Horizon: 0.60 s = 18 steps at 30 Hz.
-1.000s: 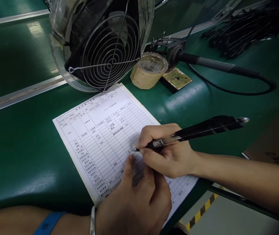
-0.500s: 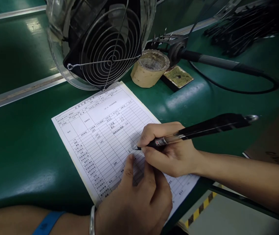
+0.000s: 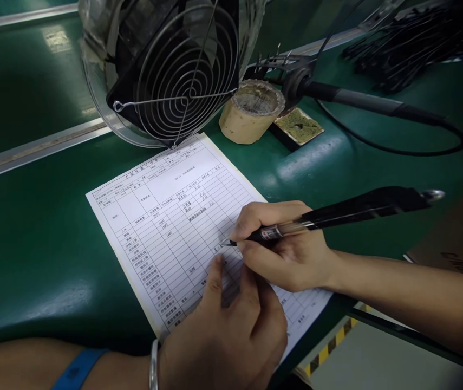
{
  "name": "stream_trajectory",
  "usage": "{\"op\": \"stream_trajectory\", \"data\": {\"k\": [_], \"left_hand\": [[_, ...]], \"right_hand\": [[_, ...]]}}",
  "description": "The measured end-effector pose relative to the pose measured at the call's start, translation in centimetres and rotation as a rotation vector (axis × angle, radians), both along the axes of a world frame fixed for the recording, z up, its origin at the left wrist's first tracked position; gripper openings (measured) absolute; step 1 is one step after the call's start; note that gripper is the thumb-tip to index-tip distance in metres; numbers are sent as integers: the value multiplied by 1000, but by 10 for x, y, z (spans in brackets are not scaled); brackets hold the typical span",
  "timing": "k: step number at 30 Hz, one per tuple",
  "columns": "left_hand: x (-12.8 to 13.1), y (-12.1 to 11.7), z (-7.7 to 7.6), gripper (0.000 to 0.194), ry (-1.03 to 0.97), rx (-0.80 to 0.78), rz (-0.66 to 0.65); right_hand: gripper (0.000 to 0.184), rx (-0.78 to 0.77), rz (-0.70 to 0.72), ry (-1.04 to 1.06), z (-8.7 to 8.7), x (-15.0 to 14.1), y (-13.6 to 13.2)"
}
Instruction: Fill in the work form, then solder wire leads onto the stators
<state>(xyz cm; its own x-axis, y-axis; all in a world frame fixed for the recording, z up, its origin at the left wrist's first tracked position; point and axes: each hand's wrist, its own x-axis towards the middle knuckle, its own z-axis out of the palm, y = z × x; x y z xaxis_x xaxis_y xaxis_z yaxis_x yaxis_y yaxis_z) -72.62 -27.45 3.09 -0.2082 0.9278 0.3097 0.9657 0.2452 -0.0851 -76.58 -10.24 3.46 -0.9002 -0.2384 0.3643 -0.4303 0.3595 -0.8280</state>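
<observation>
A white printed form sheet (image 3: 162,216) with a ruled table lies on the green bench. My right hand (image 3: 286,246) is closed round a black pen (image 3: 337,214), and the pen tip touches a row near the middle of the sheet. My left hand (image 3: 225,336) rests on the lower part of the sheet, fingers curled, the forefinger pressing the paper just below the pen tip. A metal bangle and a blue band sit on my left wrist.
A black fan with a wire guard (image 3: 178,70) stands just behind the sheet. Right of it are a tan round pot (image 3: 251,111), a sponge tray (image 3: 298,127) and a soldering iron in its stand (image 3: 361,103). Black cable pieces (image 3: 410,43) pile up far right. The bench edge runs at lower right.
The pen tip has crept slightly right along the row. My left hand stays on the paper. The view has shifted a little.
</observation>
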Motion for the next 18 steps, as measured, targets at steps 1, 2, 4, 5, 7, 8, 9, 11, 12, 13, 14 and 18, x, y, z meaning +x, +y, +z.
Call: {"op": "stream_trajectory", "data": {"k": [1,2,4,5,7,8,9,11,12,13,14,18], "left_hand": [[0,0,0,35,-1,-2,0],[0,0,0,35,-2,-3,-3],[0,0,0,36,-4,-3,-8],[0,0,-1,36,-2,-3,-10],[0,0,-2,37,1,-5,-10],[0,0,-2,37,1,-6,-9],[1,0,-2,37,0,-6,-6],[1,1,-1,37,-5,-6,-6],[1,1,-1,36,-7,-8,-6],[1,1,0,36,-10,-12,-6],[1,1,0,35,-11,-13,-6],[0,1,1,34,-11,0,8]], "right_hand": [[13,-1,-4,2,0,0,0],[13,-3,-6,6,0,0,0],[12,-8,-3,17,0,0,0],[12,-9,-2,18,0,0,0],[13,-5,-5,19,0,0,0],[13,-1,-8,17,0,0,0],[14,1,-12,14,0,0,0],[14,-2,-11,22,1,0,0],[14,-2,-8,24,1,0,0],[15,-2,-5,24,1,0,0],[15,1,-3,23,1,0,0],[13,-9,2,19,1,0,0]]}}
